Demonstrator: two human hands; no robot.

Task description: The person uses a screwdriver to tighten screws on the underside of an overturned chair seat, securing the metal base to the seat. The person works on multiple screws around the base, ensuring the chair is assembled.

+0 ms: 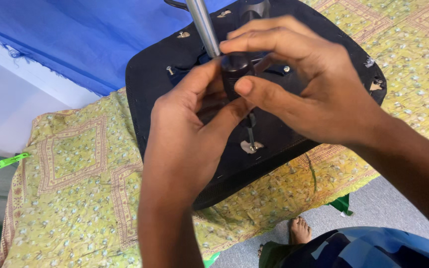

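We held the screwdriver between both hands, upright over the black seat base. Our left hand pinched its dark handle from below with thumb and fingers, while our right hand curled over the top, thumb pressed against the handle's side. The handle looked black and ribbed; its thin dark shaft ran down to a screw set in a small metal plate near the base's front edge. A silver metal post rose just behind the handle. The seat base lay on a yellow patterned cloth, with blue fabric behind. We saw no packages or labels.
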